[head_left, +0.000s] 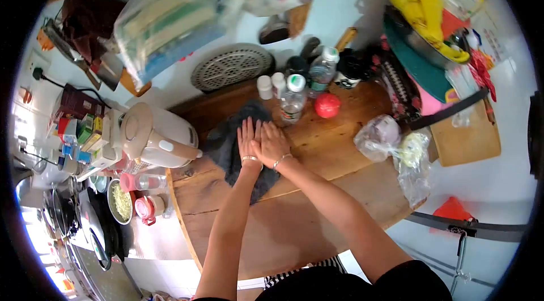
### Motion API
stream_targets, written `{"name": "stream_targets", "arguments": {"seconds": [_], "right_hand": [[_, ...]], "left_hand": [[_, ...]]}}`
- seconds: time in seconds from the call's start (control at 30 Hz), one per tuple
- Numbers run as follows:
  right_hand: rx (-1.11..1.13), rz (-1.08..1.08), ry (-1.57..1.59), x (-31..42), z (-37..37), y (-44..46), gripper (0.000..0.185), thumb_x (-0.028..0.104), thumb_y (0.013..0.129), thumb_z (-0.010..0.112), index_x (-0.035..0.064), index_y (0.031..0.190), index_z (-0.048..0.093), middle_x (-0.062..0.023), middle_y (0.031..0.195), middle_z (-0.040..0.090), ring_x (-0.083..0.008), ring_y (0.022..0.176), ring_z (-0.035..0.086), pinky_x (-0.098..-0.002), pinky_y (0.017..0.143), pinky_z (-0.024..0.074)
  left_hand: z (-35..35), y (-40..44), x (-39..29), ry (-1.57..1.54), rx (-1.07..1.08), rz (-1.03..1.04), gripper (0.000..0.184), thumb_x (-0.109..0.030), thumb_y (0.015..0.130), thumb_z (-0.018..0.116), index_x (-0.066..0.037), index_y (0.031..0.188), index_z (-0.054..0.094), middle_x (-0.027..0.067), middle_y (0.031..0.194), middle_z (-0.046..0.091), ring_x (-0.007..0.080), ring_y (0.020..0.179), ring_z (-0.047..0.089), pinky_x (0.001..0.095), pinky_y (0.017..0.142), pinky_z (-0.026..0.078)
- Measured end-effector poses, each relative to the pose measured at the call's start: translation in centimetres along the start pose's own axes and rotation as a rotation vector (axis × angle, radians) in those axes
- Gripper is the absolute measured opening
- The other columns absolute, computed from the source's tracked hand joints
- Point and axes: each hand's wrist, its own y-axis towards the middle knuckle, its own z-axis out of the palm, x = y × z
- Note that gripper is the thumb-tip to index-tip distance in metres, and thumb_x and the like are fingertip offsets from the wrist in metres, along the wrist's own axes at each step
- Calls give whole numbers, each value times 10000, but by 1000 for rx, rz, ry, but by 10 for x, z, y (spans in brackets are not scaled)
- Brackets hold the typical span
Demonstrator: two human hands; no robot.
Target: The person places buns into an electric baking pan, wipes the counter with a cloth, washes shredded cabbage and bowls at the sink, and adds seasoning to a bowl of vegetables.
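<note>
A dark grey cloth (pixel 235 165) lies crumpled on the wooden table (pixel 306 210). Flat on top of it, fingers stretched out, rests my left hand (pixel 247 141). My right hand (pixel 273 143) lies beside and partly over the left one, its fingers also straight and pressing down. Just beyond my fingertips stand a clear plastic bottle (pixel 293 102) with a white and green cap and two small white bottles (pixel 264 87). A red ball-shaped object (pixel 327 106) sits to their right.
An electric hot-water pot (pixel 156 134) stands at the table's left edge. On the right are clear plastic bags (pixel 378 139) with vegetables inside and a cutting board (pixel 470 136). A round perforated metal plate (pixel 232 67) leans on the wall. Yellow rubber gloves (pixel 419 15) lie in a bowl.
</note>
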Motion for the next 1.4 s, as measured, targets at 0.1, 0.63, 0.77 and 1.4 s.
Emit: {"name": "stream_targets", "arguments": {"seconds": [0.1, 0.63, 0.77, 1.4], "right_hand": [[-38, -54, 59, -23, -10, -73, 650, 430, 899, 392, -79, 1304, 384, -222, 1370, 369, -339, 1301, 301, -437, 1086, 208], [81, 45, -49, -133, -96, -274, 670, 407, 865, 479, -98, 1295, 384, -226, 1368, 364, -374, 1286, 305, -496, 1077, 200], [146, -25, -45, -118, -99, -315, 659, 398, 875, 477, -123, 1272, 397, -253, 1363, 357, -393, 1289, 293, -509, 1068, 210], [368, -676, 36, 253, 54, -362, 666, 416, 828, 539, -98, 1238, 435, -246, 1331, 400, -368, 1270, 342, -424, 1050, 278]], "left_hand": [[-17, -54, -52, 47, 111, -23, 512, -282, 902, 393, -108, 1383, 360, 167, 1477, 219, 319, 1370, 193, 473, 1105, 129], [-54, -147, -245, -139, 238, 275, 520, -272, 897, 392, -88, 1382, 350, 132, 1482, 226, 282, 1383, 167, 432, 1120, 89], [-69, -201, -257, -138, 300, 255, 554, -254, 889, 413, -26, 1386, 324, 149, 1479, 227, 295, 1385, 150, 434, 1122, 86], [-148, -511, 39, -301, -219, -410, 438, -238, 831, 492, -18, 1209, 517, 140, 1331, 451, 287, 1266, 387, 410, 1064, 275]]}}
